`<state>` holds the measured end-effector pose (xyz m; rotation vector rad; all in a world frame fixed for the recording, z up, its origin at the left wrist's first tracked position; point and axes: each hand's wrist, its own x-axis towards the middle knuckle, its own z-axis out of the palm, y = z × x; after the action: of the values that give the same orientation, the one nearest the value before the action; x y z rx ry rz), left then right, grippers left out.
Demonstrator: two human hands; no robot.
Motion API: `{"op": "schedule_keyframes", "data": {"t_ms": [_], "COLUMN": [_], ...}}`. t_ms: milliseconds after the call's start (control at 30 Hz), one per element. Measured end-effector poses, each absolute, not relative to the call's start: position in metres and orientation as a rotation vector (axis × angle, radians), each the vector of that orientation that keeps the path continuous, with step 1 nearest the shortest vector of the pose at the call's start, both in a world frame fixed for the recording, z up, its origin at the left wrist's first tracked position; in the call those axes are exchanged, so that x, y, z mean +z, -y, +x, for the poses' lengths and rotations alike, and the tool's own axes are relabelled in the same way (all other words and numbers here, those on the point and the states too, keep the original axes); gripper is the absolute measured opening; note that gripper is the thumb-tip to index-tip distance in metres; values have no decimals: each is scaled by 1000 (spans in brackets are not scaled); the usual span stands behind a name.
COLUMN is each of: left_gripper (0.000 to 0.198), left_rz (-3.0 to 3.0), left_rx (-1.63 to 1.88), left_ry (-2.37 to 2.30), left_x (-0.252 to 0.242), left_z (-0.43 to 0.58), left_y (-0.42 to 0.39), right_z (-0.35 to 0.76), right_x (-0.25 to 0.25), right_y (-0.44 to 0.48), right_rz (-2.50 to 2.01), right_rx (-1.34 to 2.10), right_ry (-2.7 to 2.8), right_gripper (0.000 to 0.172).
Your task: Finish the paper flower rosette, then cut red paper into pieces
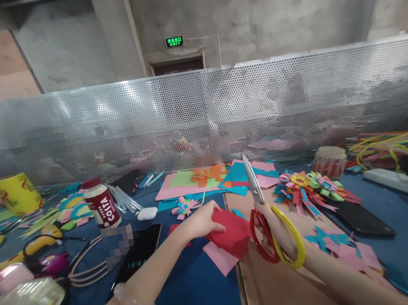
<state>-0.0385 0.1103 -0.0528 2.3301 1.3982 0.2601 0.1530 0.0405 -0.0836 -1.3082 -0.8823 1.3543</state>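
My left hand (pixel 204 221) pinches a red sheet of paper (pixel 231 233) by its upper left edge, near the middle of the table. Under the red sheet, a piece of pink paper (pixel 221 259) sticks out toward me. My right hand (pixel 275 229) is wrapped round scissors (pixel 254 185) with one red and one yellow handle loop. Their blades point up and away from me, close together, just right of the red paper and not touching it. A brown board (pixel 284 291) lies beneath my right hand.
Paper flowers (pixel 301 188) and a black phone (pixel 358 220) lie to the right, near blue and pink scraps (pixel 343 246). Coloured sheets (pixel 178 183) are stacked behind. On the left are a Costa bottle (pixel 101 204), a white earbud case (pixel 147 214), a dark tablet (pixel 138 253) and cables.
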Motion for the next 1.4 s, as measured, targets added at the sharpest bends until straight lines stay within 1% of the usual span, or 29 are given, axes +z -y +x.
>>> {"op": "schedule_keyframes", "data": {"t_ms": [67,100,167,300,433,567,667,800,900,967,1100,1267,1333,1400], "left_gripper": [34,33,37,36,32,34,33,27,41,47,59,64,62,55], "left_rz": [2350,2358,2356,2258,2225,2153,2176,2269,2354,2389,2460,2424,2387,2349], "left_rx": [298,333,416,279,124,21,14,141,330,463,375,318,304,289], "left_ry": [-1358,-1357,-1303,-1301,-1298,-1358,-1395,-1461,-1470,-1524,-1663,-1703,-1708,-1702], "left_x": [-39,-29,-9,13,-3,-23,-23,-15,-22,-34,-55,-63,-64,-66], "left_z": [-47,-53,-68,-103,-130,-140,-140,-128,-107,-90,-66,-56,-54,-53], "left_y": [-111,-111,-112,-117,-131,-143,-142,-136,-130,-127,-121,-127,-132,-136], "right_z": [150,150,152,162,171,171,170,169,165,159,145,140,143,146], "right_x": [-82,-81,-81,-87,-94,-95,-93,-92,-92,-89,-77,-64,-63,-66], "right_y": [-39,-38,-39,-43,-51,-55,-53,-50,-48,-45,-37,-31,-31,-33], "right_rz": [-1310,-1309,-1316,-1312,-1310,-1327,-1323,-1293,-1283,-1256,-1195,-1217,-1239,-1259], "right_rx": [1321,1309,1311,1362,1399,1410,1398,1369,1349,1332,1287,1051,932,805], "right_ry": [862,861,866,883,895,893,898,907,882,849,871,934,1002,1109], "right_gripper": [43,42,42,41,42,44,45,42,40,40,43,38,39,40]}}
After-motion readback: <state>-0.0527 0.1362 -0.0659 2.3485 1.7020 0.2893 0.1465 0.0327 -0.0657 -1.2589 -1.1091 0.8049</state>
